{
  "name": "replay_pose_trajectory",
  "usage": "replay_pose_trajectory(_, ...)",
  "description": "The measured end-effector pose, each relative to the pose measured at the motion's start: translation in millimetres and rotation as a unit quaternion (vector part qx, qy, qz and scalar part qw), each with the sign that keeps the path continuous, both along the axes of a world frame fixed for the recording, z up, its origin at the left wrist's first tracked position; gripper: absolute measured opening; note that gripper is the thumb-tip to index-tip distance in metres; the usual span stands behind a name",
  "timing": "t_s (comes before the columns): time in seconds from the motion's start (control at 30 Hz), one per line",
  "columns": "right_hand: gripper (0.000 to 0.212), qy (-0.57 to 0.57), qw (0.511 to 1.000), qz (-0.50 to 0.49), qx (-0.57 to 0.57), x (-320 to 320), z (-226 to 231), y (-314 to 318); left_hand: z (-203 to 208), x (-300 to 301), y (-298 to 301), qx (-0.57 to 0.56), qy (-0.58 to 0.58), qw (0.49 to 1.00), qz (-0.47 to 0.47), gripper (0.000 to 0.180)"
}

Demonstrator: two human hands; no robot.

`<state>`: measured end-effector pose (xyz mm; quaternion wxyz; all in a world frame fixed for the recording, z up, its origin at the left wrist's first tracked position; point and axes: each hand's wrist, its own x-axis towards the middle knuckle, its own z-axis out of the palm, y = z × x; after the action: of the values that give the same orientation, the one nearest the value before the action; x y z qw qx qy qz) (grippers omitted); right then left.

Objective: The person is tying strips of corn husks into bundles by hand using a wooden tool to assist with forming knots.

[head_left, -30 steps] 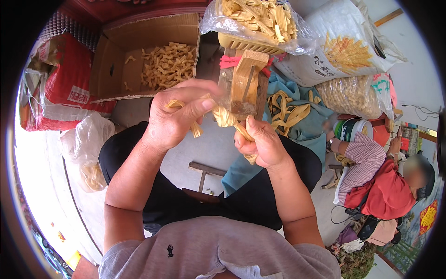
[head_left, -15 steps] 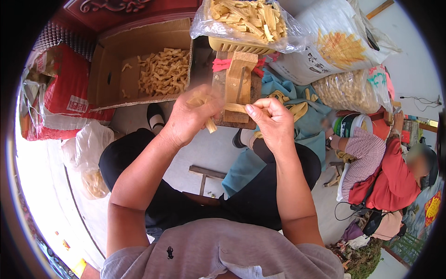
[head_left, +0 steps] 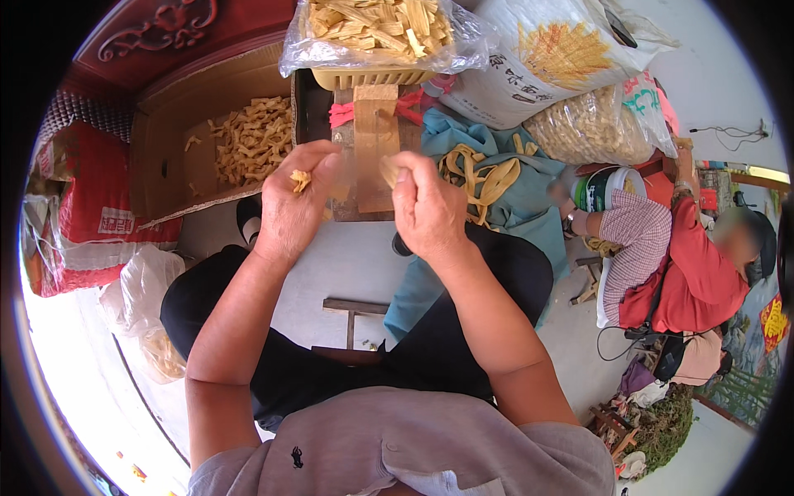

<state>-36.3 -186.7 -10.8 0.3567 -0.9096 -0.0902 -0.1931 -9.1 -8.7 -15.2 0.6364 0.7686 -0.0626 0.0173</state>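
My left hand [head_left: 291, 202] is closed, and a crumpled pale-yellow strip [head_left: 300, 180] pokes out of its fingers. My right hand [head_left: 431, 208] pinches the end of another pale-yellow strip [head_left: 389, 172], whose far part is smeared by motion. Both hands are raised side by side, apart, at the near end of a small wooden stand [head_left: 376, 153] with a worn upright board. Red cloth [head_left: 341, 114] is tied around the stand. Just beyond it, a yellow plastic basket [head_left: 364, 78] lined with clear plastic holds many flat yellow strips [head_left: 376, 25].
Left of the stand, a cardboard box [head_left: 169, 116] holds many short knotted pieces [head_left: 256, 140]. Teal cloth [head_left: 529, 190] with looped strips [head_left: 484, 178] lies right. Beyond are a white sack [head_left: 546, 62] and a filled clear bag [head_left: 591, 128]. A person in red [head_left: 695, 298] sits far right.
The strip that was stretched between my hands is now mostly hidden in my right fist. My left hand has turned and moved left; the view has shifted slightly.
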Motion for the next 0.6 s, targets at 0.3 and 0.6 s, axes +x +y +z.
replay_pose_trajectory(0.3, 0.013, -0.139, 0.944, 0.259, 0.151, -7, 19, -3, 23, -56, -4, -0.154, 0.482, 0.812, -0.289, 0.021)
replay_pose_trajectory(0.6, 0.012, 0.266, 0.895, 0.220, 0.281, -19, 15, 0, 59, -22, 15, 0.220, -0.203, 0.914, -0.274, 0.029)
